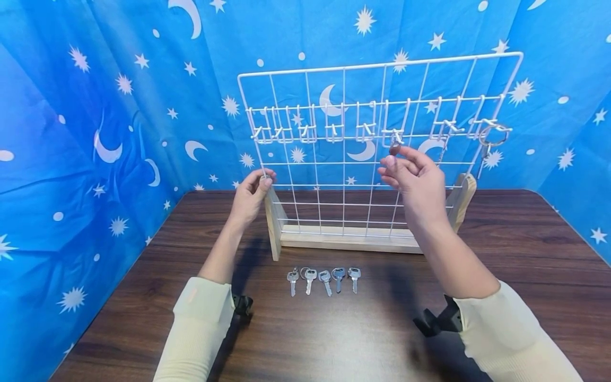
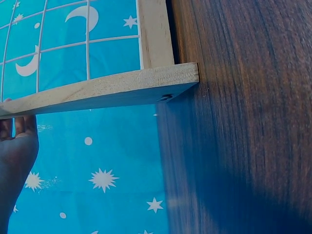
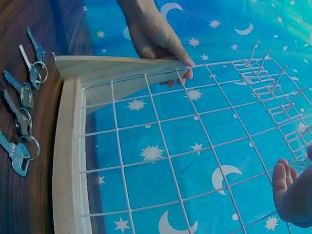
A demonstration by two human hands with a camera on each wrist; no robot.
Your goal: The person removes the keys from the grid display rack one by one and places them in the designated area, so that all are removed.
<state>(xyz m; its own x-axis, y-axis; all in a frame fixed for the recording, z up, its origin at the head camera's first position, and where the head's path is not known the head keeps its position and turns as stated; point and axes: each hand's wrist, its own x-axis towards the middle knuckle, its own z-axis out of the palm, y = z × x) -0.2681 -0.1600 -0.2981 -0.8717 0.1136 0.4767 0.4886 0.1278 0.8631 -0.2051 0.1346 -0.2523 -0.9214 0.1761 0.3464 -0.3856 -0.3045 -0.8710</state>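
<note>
A white wire grid rack (image 1: pixel 343 164) stands upright in a wooden base (image 1: pixel 350 241), with a row of white hooks (image 1: pixel 334 130) across its upper part. My left hand (image 1: pixel 248 199) grips the top of the left wooden side post (image 1: pixel 273 223), thumb in front; the left wrist view shows this hand (image 2: pixel 19 151) at the post's edge. My right hand (image 1: pixel 422 185) pinches a key (image 1: pixel 394 148) just below a hook right of the middle. The key's ring overlaps that hook in the head view. In the right wrist view, the right fingertips (image 3: pixel 282 183) show at the edge.
Several silver keys (image 1: pixel 325 281) with rings lie in a row on the dark wooden table (image 1: pixel 334 334) before the rack. Another key ring (image 1: pixel 494 135) hangs from the rightmost hook, and a key on a chain (image 1: pixel 444 148) hangs beside it. Blue star-patterned cloth (image 1: pixel 119 175) surrounds the table.
</note>
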